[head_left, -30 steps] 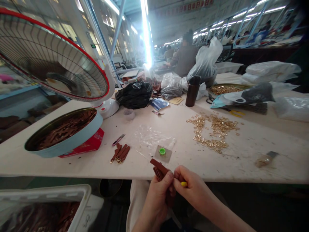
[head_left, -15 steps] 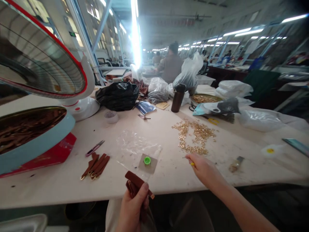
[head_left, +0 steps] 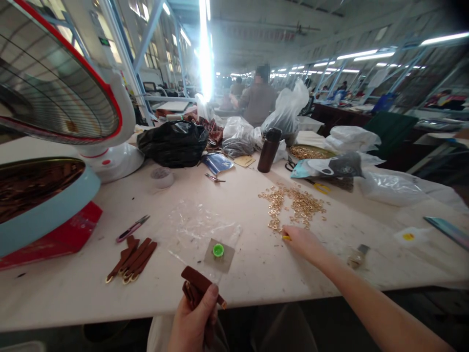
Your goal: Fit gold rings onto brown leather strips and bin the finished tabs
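Several brown leather strips [head_left: 200, 283] are gripped in my left hand [head_left: 194, 320], thumb pressed on the top one, at the table's front edge. My right hand [head_left: 302, 242] is closed around a small tool with a yellow handle [head_left: 287, 237]; its kind and tip are hidden. That hand rests at the near edge of a spread of gold metal rings [head_left: 304, 203]. To the left lie more brown straps [head_left: 137, 256] with gold rings at their ends, beside thread snips [head_left: 132, 228]. A green cap [head_left: 218, 250] sits on a small grey square between my hands.
A fan [head_left: 110, 159] and a blue-rimmed tray of brown strips [head_left: 84, 195] stand at left. Across the back are a black bag [head_left: 174, 144], a dark bottle [head_left: 270, 150] and plastic bags [head_left: 394, 183]. A phone [head_left: 447, 232] lies far right. Another person [head_left: 258, 98] sits beyond.
My right hand has moved slightly forward, up to the near edge of the gold rings. My left hand keeps its hold on the leather strips. The view has shifted a little.
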{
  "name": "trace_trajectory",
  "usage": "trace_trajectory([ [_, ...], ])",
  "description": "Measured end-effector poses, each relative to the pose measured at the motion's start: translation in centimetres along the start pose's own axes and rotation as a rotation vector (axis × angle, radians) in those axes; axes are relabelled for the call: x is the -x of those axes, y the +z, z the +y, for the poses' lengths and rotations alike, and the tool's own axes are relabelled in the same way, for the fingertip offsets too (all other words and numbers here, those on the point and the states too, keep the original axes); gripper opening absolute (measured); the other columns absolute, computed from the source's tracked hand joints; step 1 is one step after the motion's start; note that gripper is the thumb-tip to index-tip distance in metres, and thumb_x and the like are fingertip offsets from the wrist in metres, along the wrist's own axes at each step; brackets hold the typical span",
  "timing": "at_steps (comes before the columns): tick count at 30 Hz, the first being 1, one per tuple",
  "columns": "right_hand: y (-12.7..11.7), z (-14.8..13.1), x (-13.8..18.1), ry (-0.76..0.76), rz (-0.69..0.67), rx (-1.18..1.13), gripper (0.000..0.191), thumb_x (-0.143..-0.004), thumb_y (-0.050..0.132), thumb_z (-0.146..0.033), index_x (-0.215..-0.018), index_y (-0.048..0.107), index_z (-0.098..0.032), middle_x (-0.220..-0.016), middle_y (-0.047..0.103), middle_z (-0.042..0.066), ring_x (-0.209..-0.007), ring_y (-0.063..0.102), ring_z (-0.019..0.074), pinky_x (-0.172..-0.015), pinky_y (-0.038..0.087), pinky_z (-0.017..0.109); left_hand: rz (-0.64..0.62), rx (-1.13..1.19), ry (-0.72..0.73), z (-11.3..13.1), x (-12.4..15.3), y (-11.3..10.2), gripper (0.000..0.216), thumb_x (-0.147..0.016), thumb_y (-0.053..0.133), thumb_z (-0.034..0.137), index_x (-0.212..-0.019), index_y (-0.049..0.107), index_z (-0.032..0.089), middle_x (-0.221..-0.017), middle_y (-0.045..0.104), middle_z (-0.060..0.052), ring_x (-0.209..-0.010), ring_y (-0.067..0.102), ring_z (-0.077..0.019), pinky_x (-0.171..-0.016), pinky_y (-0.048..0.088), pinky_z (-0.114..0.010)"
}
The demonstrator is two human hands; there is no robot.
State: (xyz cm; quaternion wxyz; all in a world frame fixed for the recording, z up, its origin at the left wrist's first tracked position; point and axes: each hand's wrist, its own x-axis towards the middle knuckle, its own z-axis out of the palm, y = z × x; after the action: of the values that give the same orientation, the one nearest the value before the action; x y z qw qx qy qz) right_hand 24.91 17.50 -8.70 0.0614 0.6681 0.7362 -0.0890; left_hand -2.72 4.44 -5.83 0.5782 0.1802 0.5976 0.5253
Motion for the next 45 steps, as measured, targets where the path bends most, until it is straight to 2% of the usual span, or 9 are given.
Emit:
trace_trajectory([
  [8,-1.6,-0.6,0.6,-0.049,0.048,-0.124,0.011,-0.085,0.057,-0.023,-0.081,0.058,-0.013,-0.081,0.060,0.002,-0.074,0.057,0.0163,-0.070,0.046,0.033,-0.108,-0.084,0.062,-0.5,1.8,-0.4,0.046,-0.052,0.073,0.055,-0.057,0.051,0.015,-0.038,0.045,0.006,-0.036,0.033,-0.0041,-0.035,0.020,-0.017],
  [14,-3.7,-5.7,8.2,-0.232,0.173,-0.398,0.009,-0.085,0.049,-0.023,-0.078,0.052,-0.020,-0.076,0.058,-0.001,-0.071,0.054,0.0143,-0.063,0.040,0.023,-0.118,0.015,0.110,0.7,3.3,0.7,0.036,-0.058,0.074,0.043,-0.060,0.051,0.015,-0.040,0.046,0.007,-0.038,0.036,-0.0038,-0.038,0.023,-0.016],
  [16,-3.9,-7.8,10.8,-0.292,0.164,-0.639,0.010,-0.084,0.049,-0.026,-0.075,0.050,-0.020,-0.066,0.053,-0.003,-0.060,0.049,0.0136,-0.056,0.038,0.023,-0.155,0.079,0.130,1.2,3.6,1.8,0.032,-0.061,0.073,0.039,-0.065,0.052,0.015,-0.042,0.047,0.007,-0.040,0.038,-0.0040,-0.040,0.026,-0.015],
  [20,-3.8,-11.1,13.6,-0.354,0.030,-1.167,0.016,-0.079,0.053,-0.033,-0.072,0.049,-0.020,-0.061,0.049,-0.004,-0.058,0.045,0.0134,-0.054,0.036,0.024,-0.257,0.155,0.070,1.1,4.0,3.2,0.027,-0.066,0.070,0.034,-0.066,0.051,0.015,-0.044,0.047,0.007,-0.041,0.038,-0.0045,-0.041,0.027,-0.016],
  [26,-3.6,-13.0,14.1,-0.424,-0.341,-1.748,0.033,-0.074,0.062,-0.047,-0.073,0.042,-0.020,-0.064,0.055,-0.002,-0.062,0.054,0.0142,-0.067,0.043,0.029,-0.306,0.201,-0.073,0.8,5.0,2.6,0.026,-0.066,0.070,0.032,-0.063,0.052,0.014,-0.043,0.046,0.006,-0.041,0.038,-0.0044,-0.042,0.027,-0.017],
  [28,-3.4,-13.2,14.0,-0.408,-0.331,-1.760,0.037,-0.071,0.064,-0.050,-0.073,0.041,-0.021,-0.060,0.052,-0.004,-0.057,0.051,0.0130,-0.064,0.043,0.028,-0.293,0.191,-0.047,1.0,5.2,2.5,0.026,-0.065,0.070,0.032,-0.063,0.052,0.013,-0.043,0.047,0.006,-0.041,0.038,-0.0043,-0.043,0.027,-0.017],
  [34,-2.2,-13.1,13.9,-0.333,0.040,-1.279,0.029,-0.081,0.049,-0.043,-0.066,0.048,-0.019,-0.058,0.043,-0.004,-0.055,0.040,0.0125,-0.050,0.033,0.022,-0.104,0.007,0.130,0.8,5.1,2.3,0.026,-0.064,0.069,0.035,-0.067,0.052,0.016,-0.044,0.046,0.008,-0.039,0.035,-0.0049,-0.041,0.027,-0.018],
  [41,-2.2,-13.2,14.5,-0.386,0.048,-1.240,0.025,-0.085,0.041,-0.037,-0.069,0.047,-0.019,-0.060,0.043,-0.003,-0.058,0.040,0.0129,-0.053,0.034,0.023,-0.038,-0.164,0.313,0.0,4.6,2.1,0.020,-0.058,0.071,0.031,-0.065,0.058,0.018,-0.053,0.056,0.004,-0.050,0.050,-0.0113,-0.044,0.034,-0.020],
  [45,-2.4,-13.2,14.7,-0.410,0.014,-1.245,0.029,-0.086,0.039,-0.040,-0.069,0.047,-0.019,-0.060,0.043,-0.003,-0.058,0.040,0.0131,-0.053,0.034,0.022,-0.062,-0.164,0.293,0.0,4.7,2.0,0.020,-0.056,0.072,0.031,-0.062,0.059,0.018,-0.051,0.056,0.004,-0.051,0.052,-0.0123,-0.044,0.035,-0.020],
])
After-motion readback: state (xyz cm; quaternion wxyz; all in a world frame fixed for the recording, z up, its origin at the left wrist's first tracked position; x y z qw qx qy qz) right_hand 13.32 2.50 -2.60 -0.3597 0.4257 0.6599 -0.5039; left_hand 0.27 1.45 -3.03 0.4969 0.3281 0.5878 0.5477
